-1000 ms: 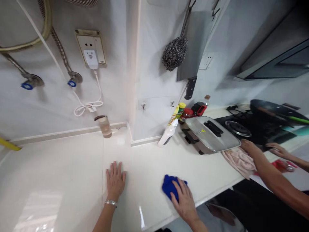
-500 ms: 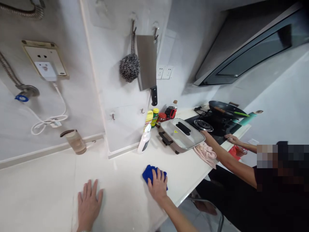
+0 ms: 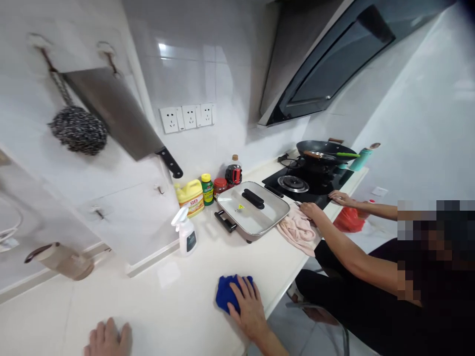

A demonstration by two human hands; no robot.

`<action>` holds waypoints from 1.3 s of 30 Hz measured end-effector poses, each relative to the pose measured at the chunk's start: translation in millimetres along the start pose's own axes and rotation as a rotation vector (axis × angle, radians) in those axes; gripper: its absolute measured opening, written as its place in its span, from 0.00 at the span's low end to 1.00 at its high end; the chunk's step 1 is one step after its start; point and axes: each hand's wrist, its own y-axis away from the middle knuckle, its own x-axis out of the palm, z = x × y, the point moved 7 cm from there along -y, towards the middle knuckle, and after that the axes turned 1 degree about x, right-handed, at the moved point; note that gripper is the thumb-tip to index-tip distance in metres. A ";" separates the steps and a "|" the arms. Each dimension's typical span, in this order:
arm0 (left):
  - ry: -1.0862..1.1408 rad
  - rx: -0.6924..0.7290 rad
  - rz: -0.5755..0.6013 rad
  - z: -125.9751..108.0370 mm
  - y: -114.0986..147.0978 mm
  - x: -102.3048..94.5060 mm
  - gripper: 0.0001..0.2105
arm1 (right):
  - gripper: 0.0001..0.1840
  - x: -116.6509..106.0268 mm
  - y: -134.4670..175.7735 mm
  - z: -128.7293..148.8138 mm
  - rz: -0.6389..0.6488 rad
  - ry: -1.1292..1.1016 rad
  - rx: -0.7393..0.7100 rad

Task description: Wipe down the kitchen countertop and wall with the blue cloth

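Observation:
My right hand [image 3: 249, 307] presses down on a bunched blue cloth [image 3: 224, 295] on the white countertop, near its front edge. The fingers curve over the cloth's right side, and the palm hides part of it. My left hand [image 3: 108, 339] rests palm down on the counter at the lower left, holding nothing. Its fingers are slightly apart, and the frame's bottom edge cuts off the wrist. Beyond the cloth stand a white spray bottle [image 3: 186, 236] and an electric pan with a glass lid [image 3: 256, 211].
A co-worker's hand [image 3: 312, 211] touches a pink cloth [image 3: 295, 228] beside the pan; their other hand [image 3: 341, 199] is by the black stove [image 3: 315, 180], which bears a wok [image 3: 322, 148]. Bottles, including a yellow jug [image 3: 191, 198], line the wall. A cleaver [image 3: 118, 116] hangs above; a pitcher [image 3: 69, 261] stands left.
The view has swung right, so wall items sit further left. My right hand stays on the blue cloth. The co-worker's nearer hand has shifted from the pan's side to the pink cloth.

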 end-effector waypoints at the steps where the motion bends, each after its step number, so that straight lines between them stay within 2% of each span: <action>1: 0.005 0.007 -0.004 -18.2 0.8 1.2 0.40 | 0.29 -3.9 -2.2 -18.1 -0.014 0.024 0.017; 5: 0.047 0.052 0.006 -94.4 13.3 14.3 0.37 | 0.28 -18.1 -18.2 -92.1 -0.066 0.111 0.089; 7: 0.053 0.029 0.007 -119.4 20.7 21.6 0.37 | 0.27 -26.2 -28.4 -127.8 -0.099 0.148 0.147; 10: 0.036 -0.005 -0.038 -135.5 27.3 25.4 0.37 | 0.27 -38.2 -44.9 -172.3 -0.139 0.191 0.245; 13: 0.024 -0.003 -0.051 -136.9 27.0 26.1 0.37 | 0.27 -47.0 -59.5 -201.3 -0.163 0.208 0.348; 18: 0.010 -0.046 -0.016 -136.1 23.6 23.7 0.38 | 0.29 -50.8 -71.1 -214.3 -0.181 0.157 0.409; 22: 0.005 -0.076 0.012 -139.9 23.9 21.1 0.39 | 0.28 -46.4 -74.6 -216.5 -0.106 0.089 0.290; 26: 0.003 -0.089 0.022 -138.7 22.4 21.7 0.39 | 0.28 -43.6 -74.8 -232.2 0.002 -0.008 0.157; 29: 0.004 -0.094 0.015 -136.6 20.3 22.2 0.39 | 0.29 -47.4 -73.9 -241.2 0.016 -0.088 0.089; 31: 0.007 -0.094 0.015 -136.4 19.3 22.1 0.39 | 0.29 -51.1 -73.7 -244.3 -0.001 -0.088 0.101; 36: 0.012 -0.104 0.031 -138.2 19.3 20.5 0.39 | 0.21 -59.3 -75.1 -242.3 -0.016 0.047 0.174; 39: 0.013 -0.107 0.030 -138.6 20.4 19.8 0.40 | 0.13 -67.0 -75.1 -235.5 -0.046 -0.029 0.137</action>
